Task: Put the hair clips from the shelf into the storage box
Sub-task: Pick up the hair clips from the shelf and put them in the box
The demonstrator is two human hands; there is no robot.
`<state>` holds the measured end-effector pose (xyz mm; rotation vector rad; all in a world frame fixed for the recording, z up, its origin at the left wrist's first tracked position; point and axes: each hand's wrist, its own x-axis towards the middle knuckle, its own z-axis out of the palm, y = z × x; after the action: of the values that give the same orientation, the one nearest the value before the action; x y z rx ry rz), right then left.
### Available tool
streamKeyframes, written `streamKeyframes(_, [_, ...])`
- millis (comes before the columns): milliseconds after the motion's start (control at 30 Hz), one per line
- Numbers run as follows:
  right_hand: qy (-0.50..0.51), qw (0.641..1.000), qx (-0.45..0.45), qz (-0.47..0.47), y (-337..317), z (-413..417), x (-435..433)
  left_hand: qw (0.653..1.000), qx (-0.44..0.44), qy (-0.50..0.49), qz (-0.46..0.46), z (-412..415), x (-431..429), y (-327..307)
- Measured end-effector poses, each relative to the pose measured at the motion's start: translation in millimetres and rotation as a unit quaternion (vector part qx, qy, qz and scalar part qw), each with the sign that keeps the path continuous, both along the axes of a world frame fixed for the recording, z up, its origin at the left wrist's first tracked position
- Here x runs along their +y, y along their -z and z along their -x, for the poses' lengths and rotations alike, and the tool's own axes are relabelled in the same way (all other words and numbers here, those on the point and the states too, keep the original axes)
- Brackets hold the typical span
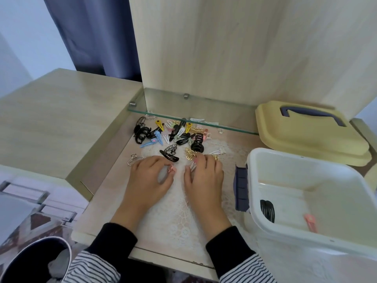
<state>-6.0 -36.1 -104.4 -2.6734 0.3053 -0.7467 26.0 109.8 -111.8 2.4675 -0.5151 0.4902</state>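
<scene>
Pink clip (172, 168) pinched by left hand (150, 177) — right hand (205, 177) pinches white clip (193, 166), its length running near-to-far.

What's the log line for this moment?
phase: picking | left grip pinches pink clip | right grip pinches white clip | clip pile on shelf | storage box open, lid off

— The hair clips (177, 133)?
— A many-coloured heap at the back of the shelf (114, 180).
— The storage box (295, 170)?
— White, open, to the right; one black clip (267, 210) and one pink clip (311, 222) lie inside.
</scene>
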Motion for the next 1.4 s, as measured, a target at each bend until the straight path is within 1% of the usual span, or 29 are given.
streamKeyframes(267, [0.002, 1.0, 0.012, -0.002, 3, 1, -1, 0.999, -0.01, 0.033, 0.009, 0, 1, -2])
streamKeyframes(433, [-0.006, 1.0, 0.007, 0.01, 3, 1, 0, 0.999, -0.026, 0.034, 0.004, 1, 0, -4])
streamKeyframes(667, [-0.018, 0.999, 0.019, 0.02, 0, 1, 4, 0.997, -0.073, 0.018, -0.01, 3, 1, -5])
streamKeyframes(800, [-0.049, 0.999, 0.017, -0.013, -25, 16, 15, 0.995, -0.089, -0.041, -0.007, 7, 0, -15])
streamKeyframes(867, [-0.09, 0.995, 0.0, -0.038, -47, 30, 18, 0.995, -0.071, -0.064, 0.02, 10, -1, -23])
streamKeyframes(967, [-0.126, 0.985, -0.032, -0.118, -89, 51, 16, 0.991, -0.028, -0.054, 0.122, 13, -13, -47])
streamKeyframes(1067, [-0.161, 0.964, -0.069, -0.202, -135, 70, -9, 0.979, 0.001, 0.022, 0.202, 20, -40, -86])
streamKeyframes(1100, [-0.178, 0.957, -0.066, -0.22, -150, 75, -23, 0.974, 0.01, 0.047, 0.22, 24, -50, -100])
streamKeyframes(1200, [-0.199, 0.946, -0.004, -0.255, -190, 84, -82, 0.951, 0.083, 0.139, 0.262, 36, -82, -135])
streamKeyframes(1300, [-0.177, 0.951, 0.073, -0.242, -211, 89, -141, 0.93, 0.175, 0.217, 0.24, 44, -113, -157])
streamKeyframes(1333, [-0.168, 0.953, 0.104, -0.228, -214, 90, -158, 0.927, 0.199, 0.233, 0.216, 45, -125, -162])
streamKeyframes(1400, [-0.163, 0.95, 0.17, -0.205, -213, 88, -184, 0.932, 0.228, 0.246, 0.136, 43, -143, -168])
